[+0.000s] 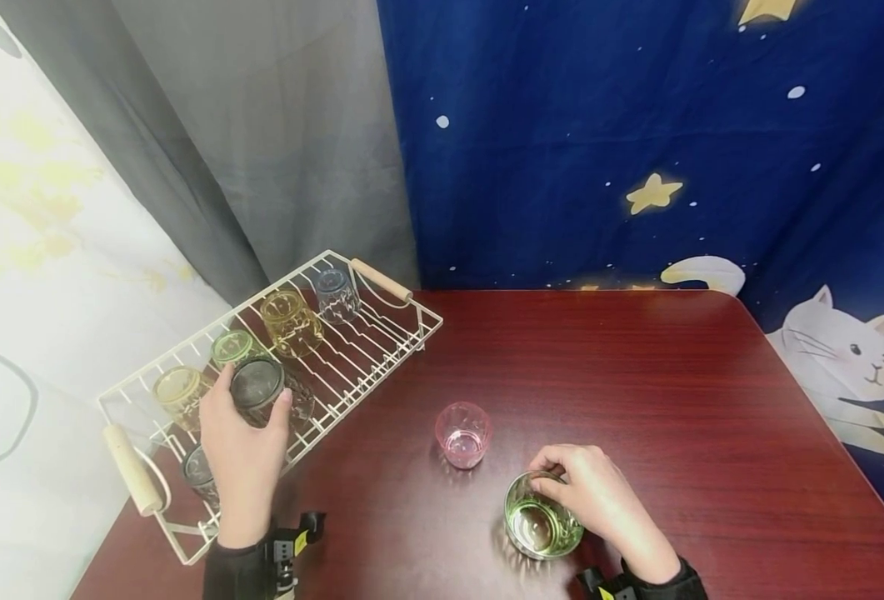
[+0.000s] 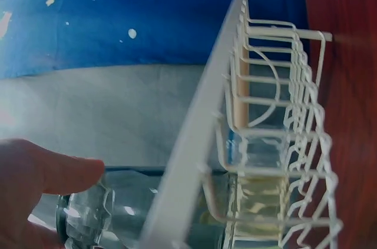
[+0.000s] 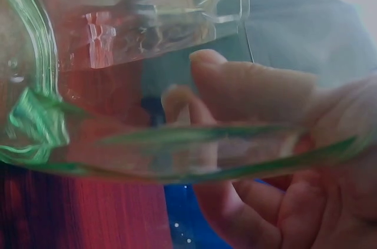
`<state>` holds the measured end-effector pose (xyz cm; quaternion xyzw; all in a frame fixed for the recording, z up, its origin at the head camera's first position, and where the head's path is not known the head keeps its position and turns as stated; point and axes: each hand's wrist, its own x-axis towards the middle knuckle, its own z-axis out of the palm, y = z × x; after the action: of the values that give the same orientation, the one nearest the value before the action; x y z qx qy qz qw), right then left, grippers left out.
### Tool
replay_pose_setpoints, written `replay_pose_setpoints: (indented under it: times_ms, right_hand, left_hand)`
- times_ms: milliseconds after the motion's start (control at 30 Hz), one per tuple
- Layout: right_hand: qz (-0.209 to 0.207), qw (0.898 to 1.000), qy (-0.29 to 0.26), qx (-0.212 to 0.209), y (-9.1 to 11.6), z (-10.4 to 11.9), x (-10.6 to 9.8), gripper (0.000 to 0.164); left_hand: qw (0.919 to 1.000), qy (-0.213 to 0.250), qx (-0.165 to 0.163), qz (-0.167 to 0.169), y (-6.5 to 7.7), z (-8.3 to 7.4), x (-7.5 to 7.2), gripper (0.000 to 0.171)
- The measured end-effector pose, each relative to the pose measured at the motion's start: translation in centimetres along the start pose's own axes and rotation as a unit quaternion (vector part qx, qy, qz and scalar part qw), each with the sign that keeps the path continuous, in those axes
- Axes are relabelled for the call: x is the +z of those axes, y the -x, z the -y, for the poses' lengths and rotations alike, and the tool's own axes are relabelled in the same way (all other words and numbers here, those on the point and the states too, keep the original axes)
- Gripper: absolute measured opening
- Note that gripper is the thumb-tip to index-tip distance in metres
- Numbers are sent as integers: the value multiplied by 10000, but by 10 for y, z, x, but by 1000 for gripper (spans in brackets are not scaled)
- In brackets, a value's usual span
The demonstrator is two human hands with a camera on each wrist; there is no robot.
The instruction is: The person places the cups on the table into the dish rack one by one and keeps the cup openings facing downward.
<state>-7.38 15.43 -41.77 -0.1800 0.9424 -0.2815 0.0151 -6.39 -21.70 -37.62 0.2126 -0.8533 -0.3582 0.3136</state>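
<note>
My left hand (image 1: 242, 450) grips a dark grey glass (image 1: 257, 385) near its upturned base, above the front side of the white wire rack (image 1: 382, 379). In the left wrist view the thumb (image 2: 73, 173) lies along the grey glass (image 2: 126, 202), which is partly hidden by the rack's rail. My right hand (image 1: 591, 492) pinches the rim of a green glass (image 1: 539, 529) that stands mouth up at the table's front. In the right wrist view the green rim (image 3: 177, 172) crosses in front of the fingers. A pink glass (image 1: 464, 435) stands upright between the hands.
Upside-down glasses stand in the rack: blue (image 1: 338, 297), amber (image 1: 292, 323), green (image 1: 232, 347), yellow (image 1: 181, 396) and a dark one (image 1: 200, 473) half hidden behind the left hand. Wooden handles (image 1: 132, 471) rise at both rack ends. Curtains hang behind the red-brown table (image 1: 621, 375).
</note>
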Motion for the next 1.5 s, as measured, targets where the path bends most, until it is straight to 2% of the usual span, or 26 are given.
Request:
replay_pose_setpoints:
  times_ms: [300,500,700,1033,1300,1500]
  right_hand:
    - [-76,9999,13,-97,0,-1,1,14]
    - [-86,9999,-20,-121,0,-2,2,14]
    - [-54,9999,-56,-99,0,-4,4,14]
    - [-78,9999,-105,-104,0,-3,3,13]
    - [-95,9997,-180,-127,1,-3,1,13]
    - [-79,9991,-362,-203,1,-4,1,12]
  left_hand:
    - [9992,-276,27,272,0,15,4,78]
    - [9982,-402,54,452,0,20,6,79]
    - [9959,-491,134,748,1,21,8,79]
    - [9918,-629,-161,1102,2,20,11,78]
    - [9823,-812,-238,1671,-1,19,10,78]
    - [9786,-923,-305,1813,-2,16,8,79]
